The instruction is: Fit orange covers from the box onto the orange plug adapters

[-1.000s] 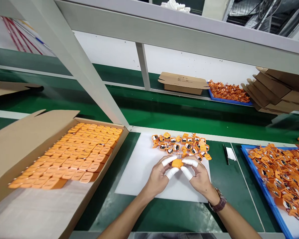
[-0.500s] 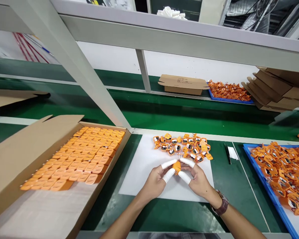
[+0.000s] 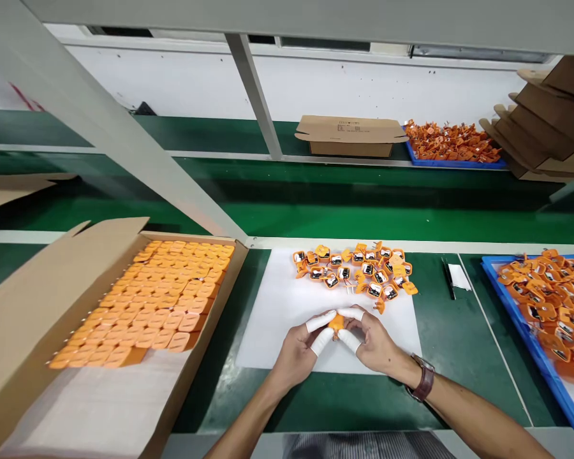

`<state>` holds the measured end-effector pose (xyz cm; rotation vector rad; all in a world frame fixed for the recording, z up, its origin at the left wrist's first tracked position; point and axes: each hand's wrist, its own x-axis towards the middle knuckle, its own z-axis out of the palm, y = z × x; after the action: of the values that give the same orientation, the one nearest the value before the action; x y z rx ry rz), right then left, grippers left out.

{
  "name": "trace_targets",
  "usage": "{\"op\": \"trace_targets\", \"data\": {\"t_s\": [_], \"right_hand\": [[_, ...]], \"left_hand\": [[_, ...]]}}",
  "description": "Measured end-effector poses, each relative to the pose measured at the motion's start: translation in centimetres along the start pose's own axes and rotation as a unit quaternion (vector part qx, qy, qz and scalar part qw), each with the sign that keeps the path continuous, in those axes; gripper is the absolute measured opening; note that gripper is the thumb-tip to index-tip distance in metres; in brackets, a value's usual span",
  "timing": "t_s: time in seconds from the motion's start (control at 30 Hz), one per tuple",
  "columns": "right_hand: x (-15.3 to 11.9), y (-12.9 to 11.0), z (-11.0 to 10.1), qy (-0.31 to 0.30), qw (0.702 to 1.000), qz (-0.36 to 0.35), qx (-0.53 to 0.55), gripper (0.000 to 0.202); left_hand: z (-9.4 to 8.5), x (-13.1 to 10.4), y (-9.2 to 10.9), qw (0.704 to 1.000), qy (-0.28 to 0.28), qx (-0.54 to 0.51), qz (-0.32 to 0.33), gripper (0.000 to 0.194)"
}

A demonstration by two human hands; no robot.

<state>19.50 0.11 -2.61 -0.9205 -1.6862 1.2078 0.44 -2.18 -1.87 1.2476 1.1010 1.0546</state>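
Both hands come together over the white sheet (image 3: 272, 319), left hand (image 3: 294, 357) and right hand (image 3: 377, 345) closing their white-covered fingertips around one small orange plastic housing (image 3: 336, 322); it sits pinched between them, just above the sheet by the look of it. Fine grip, this: squeeze unevenly and those smooth covers could let it twist or pop free, and any unfastened cover or insides, too hidden to check, could shift. Nearby, left, an open carton (image 3: 205, 322) shows tight rows of orange blocks (image 3: 148, 293); a knock there could tip the front ones. Over right, a blue tray (image 3: 529, 345) carries jumbled orange parts (image 3: 555, 299), whose tangled pieces could snag and drag each other out. Just beyond the fingers lie open housings (image 3: 374, 290), close enough for a forward slip to scatter them. Farther back, there's a shut carton (image 3: 349, 131) beside another loaded blue tray (image 3: 454, 164), then stacked cartons (image 3: 545, 121).
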Motion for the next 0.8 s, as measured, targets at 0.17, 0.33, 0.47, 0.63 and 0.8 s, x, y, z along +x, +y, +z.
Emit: {"op": "trace_targets", "data": {"t_s": [0.17, 0.33, 0.47, 0.63, 0.8], "right_hand": [[-0.2, 0.0, -0.1, -0.016, 1.000, 0.013, -0.009, 0.039], [0.1, -1.0, -0.6, -0.029, 0.999, 0.009, -0.019, 0.042], [0.2, -1.3, -1.2, -0.056, 0.998, 0.012, -0.018, 0.045], [0.0, -0.6, -0.9, -0.051, 0.998, 0.029, 0.002, 0.044], [0.0, 0.1, -0.2, -0.019, 0.998, 0.045, 0.034, 0.032]], "left_hand": [[0.1, -0.1, -0.2, 1.000, 0.004, -0.005, -0.001, 0.035], [0.7, -0.4, -0.5, 1.000, 0.026, -0.001, -0.008, 0.031], [0.8, -0.3, -0.4, 1.000, 0.028, -0.011, -0.005, 0.029], [0.3, 0.1, -0.4, 1.000, 0.012, -0.018, 0.000, 0.031], [0.1, 0.4, -0.4, 0.999, 0.002, -0.032, 0.007, 0.032]]}}
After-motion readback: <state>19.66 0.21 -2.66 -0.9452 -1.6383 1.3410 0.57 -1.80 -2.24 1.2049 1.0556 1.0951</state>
